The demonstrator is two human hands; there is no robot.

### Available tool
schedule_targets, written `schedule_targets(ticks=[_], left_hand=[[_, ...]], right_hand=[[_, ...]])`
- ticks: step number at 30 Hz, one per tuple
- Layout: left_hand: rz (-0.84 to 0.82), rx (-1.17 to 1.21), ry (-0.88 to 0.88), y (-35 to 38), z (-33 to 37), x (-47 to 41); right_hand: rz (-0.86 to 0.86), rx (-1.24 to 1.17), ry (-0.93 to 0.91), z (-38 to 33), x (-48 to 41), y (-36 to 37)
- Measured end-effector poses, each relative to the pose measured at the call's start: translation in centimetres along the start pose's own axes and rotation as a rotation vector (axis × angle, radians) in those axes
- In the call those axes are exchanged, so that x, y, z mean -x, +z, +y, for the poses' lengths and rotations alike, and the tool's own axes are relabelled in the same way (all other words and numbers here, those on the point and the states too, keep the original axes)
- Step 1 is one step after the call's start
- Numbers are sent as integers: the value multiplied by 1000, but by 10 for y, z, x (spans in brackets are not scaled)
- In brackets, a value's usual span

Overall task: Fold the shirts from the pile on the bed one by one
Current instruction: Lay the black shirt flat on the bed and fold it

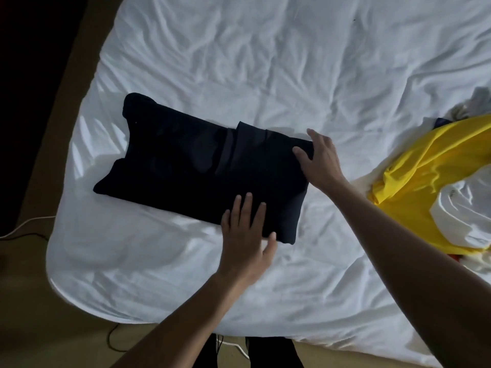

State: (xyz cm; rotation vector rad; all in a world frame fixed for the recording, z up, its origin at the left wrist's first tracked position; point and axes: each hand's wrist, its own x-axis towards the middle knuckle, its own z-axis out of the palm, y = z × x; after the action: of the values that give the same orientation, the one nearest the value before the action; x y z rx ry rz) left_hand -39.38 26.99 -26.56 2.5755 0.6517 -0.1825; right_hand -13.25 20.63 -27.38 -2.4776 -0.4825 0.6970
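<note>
A dark navy shirt (186,168) lies on the white bed (265,62), folded into a long rectangle with a sleeve tucked across its middle. My left hand (245,235) rests flat with straight fingers on the shirt's near right corner. My right hand (320,158) lies on the shirt's far right edge, thumb on top of the cloth and fingers straight along the edge. At the right edge of the view sits the pile of shirts (425,181), with a yellow one on top, a white one (467,216) beside it and other cloth behind.
The bed's rounded corner is at the lower left, with brown carpet (32,301) around it. A white cable (26,224) and a dark cable lie on the floor at the left and below the bed's near edge.
</note>
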Motion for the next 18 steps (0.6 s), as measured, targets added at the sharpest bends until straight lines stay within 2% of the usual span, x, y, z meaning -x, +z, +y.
schedule_targets(ticks=[2,5,8,12,15,18], left_hand=[[11,-33,52,5,19,1],[-125,-147,35,11,36,-14],[-145,-136,29,8,35,-24],[46,228,35,-19,27,-5],[68,543,-181,-71,22,7],[184,841,-366,-128,6,19]], right_hand=[[-30,-70,84,2,-1,-7],[-74,-216,162,-2,-5,-17],[-52,-247,148,-11,-7,-30],[-55,-239,44,-47,-1,-48],[-51,-254,-32,-90,-1,-57],[-78,-295,-77,-146,-8,-58]])
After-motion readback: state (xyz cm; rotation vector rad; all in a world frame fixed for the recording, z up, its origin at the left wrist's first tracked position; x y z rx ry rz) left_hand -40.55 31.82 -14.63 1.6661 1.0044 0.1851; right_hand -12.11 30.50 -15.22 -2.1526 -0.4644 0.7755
